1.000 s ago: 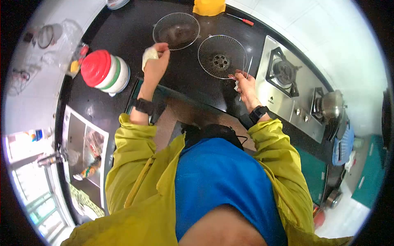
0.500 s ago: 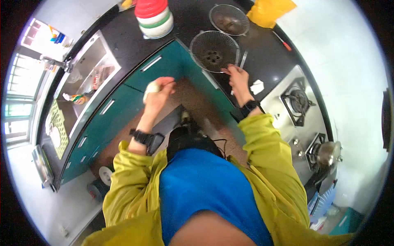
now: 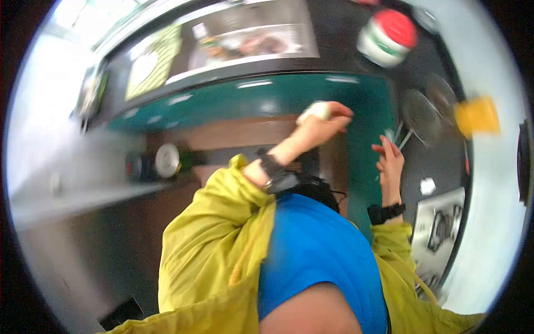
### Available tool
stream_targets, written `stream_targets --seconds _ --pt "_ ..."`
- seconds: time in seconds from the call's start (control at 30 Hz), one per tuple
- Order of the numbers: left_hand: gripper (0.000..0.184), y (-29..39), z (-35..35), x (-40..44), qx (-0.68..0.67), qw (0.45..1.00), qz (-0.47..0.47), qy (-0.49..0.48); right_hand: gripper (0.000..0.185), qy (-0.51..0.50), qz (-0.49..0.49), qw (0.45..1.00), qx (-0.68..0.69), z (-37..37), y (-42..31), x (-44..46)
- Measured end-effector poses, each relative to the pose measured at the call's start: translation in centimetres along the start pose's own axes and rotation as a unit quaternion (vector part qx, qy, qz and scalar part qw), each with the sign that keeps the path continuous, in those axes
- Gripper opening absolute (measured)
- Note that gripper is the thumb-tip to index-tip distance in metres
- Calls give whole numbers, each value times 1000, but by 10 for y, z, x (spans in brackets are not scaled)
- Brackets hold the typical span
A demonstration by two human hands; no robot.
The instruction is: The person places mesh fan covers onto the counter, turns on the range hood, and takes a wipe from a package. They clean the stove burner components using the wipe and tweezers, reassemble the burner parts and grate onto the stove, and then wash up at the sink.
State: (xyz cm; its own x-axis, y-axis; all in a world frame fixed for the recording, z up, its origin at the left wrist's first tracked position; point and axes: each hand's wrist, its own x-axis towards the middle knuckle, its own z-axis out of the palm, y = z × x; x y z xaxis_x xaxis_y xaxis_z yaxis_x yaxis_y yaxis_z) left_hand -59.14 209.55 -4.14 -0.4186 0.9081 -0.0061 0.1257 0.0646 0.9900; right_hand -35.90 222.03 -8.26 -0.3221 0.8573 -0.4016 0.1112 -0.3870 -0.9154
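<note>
My left hand (image 3: 325,122) is held in the air above the floor, in front of the teal cabinets. Its fingers are curled, and a pale, rounded whitish thing (image 3: 317,110) shows at its outer side; blur hides what kind it is. My right hand (image 3: 391,158) hovers at the edge of the dark counter, fingers partly spread, with nothing visible in them. Just beyond its fingertips, on the counter, is a wire-mesh basket (image 3: 421,118). A second mesh basket (image 3: 441,94) sits behind it.
A red-lidded white container (image 3: 386,39) stands in the counter's corner. A yellow bag (image 3: 477,117) lies near the wall. A white scrap (image 3: 427,186) is beside the gas stove (image 3: 445,228). A sink (image 3: 245,47) holds several items; a green mat (image 3: 158,61) lies left of it.
My view has swung left, towards the sink. My right hand has come away from the mesh basket and its fingers have loosened. The pale thing is still at my left hand.
</note>
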Motion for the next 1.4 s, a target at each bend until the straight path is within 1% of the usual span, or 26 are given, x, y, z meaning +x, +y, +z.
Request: stream_targets --seconds 0.03,0.13,0.27,0.3,0.33,0.37,0.4,0.47,0.5,0.57,0.63,0.7,0.73,0.77,0.8,0.9,0.97,1.0,1.07,1.13,1.17,1.23,1.3,1.33,1.37,1.4 --pt "19 0 -24 -9 -16 1000 6 16 34 -62 -22 998 13 41 -1 -12" --pt "20 3 -110 -51 -83 994 -34 65 27 -163 -30 986 -27 155 9 -33" --pt "29 -31 -224 -112 -131 966 -61 215 29 -291 29 956 -9 287 20 -65" --pt "31 -46 -253 -129 -191 950 -52 243 31 -311 44 949 -10 320 25 -73" --pt "31 -54 -276 -142 -208 938 -44 275 33 -329 63 942 3 349 27 -81" --pt "32 -60 -294 -153 -226 926 -35 300 30 -371 74 926 -13 373 27 -84" --pt "32 -66 -310 -160 -229 925 -27 301 26 -383 74 920 -37 397 28 -87" --pt "34 -77 -348 -166 -178 912 -57 365 22 -418 62 903 -80 453 19 -96" --pt "34 -76 -367 -165 -183 915 -51 357 24 -434 61 893 -104 475 13 -103" --pt "31 -73 -393 -162 -224 901 9 370 27 -457 35 882 -110 519 25 -94" --pt "39 -67 -426 -158 -198 927 0 318 25 -437 12 891 -124 560 28 -91" --pt "43 -66 -458 -146 -144 938 7 316 36 -432 2 893 -127 596 26 -85" --pt "48 -71 -475 -139 -150 937 1 316 42 -427 21 898 -103 613 26 -82" --pt "52 -78 -487 -139 -161 934 -17 319 45 -452 45 885 -99 627 28 -75" --pt "53 -80 -497 -144 -186 935 -7 302 41 -452 12 888 -80 642 35 -79" --pt "54 -69 -515 -143 -259 924 -9 281 25 -450 11 893 10 665 28 -106" --pt "58 -77 -519 -135 -282 931 24 232 20 -454 -15 890 26 667 38 -105" --pt "58 -67 -516 -133 -294 930 21 220 21 -427 -38 903 20 659 31 -113" --pt "57 -72 -512 -124 -296 946 14 133 24 -354 -61 933 31 634 34 -135" --pt "57 -71 -488 -114 -319 946 3 61 30 -288 -28 954 80 603 33 -149" --pt "57 -68 -474 -109 -321 946 4 37 30 -267 -38 959 85 587 32 -154" --pt "59 -59 -453 -101 -278 960 -25 -23 35 -157 -70 982 74 561 32 -166" --pt "60 -59 -433 -101 -285 957 -24 -41 31 -93 -78 989 82 541 32 -179" --pt "54 -54 -428 -109 -276 958 -38 -62 30 -74 -83 988 111 535 32 -185" --pt "48 -51 -428 -108 -270 958 -47 -86 27 -91 -39 990 103 519 32 -181" --pt "48 -53 -427 -104 -269 959 -39 -78 25 -88 -43 989 109 510 32 -179"
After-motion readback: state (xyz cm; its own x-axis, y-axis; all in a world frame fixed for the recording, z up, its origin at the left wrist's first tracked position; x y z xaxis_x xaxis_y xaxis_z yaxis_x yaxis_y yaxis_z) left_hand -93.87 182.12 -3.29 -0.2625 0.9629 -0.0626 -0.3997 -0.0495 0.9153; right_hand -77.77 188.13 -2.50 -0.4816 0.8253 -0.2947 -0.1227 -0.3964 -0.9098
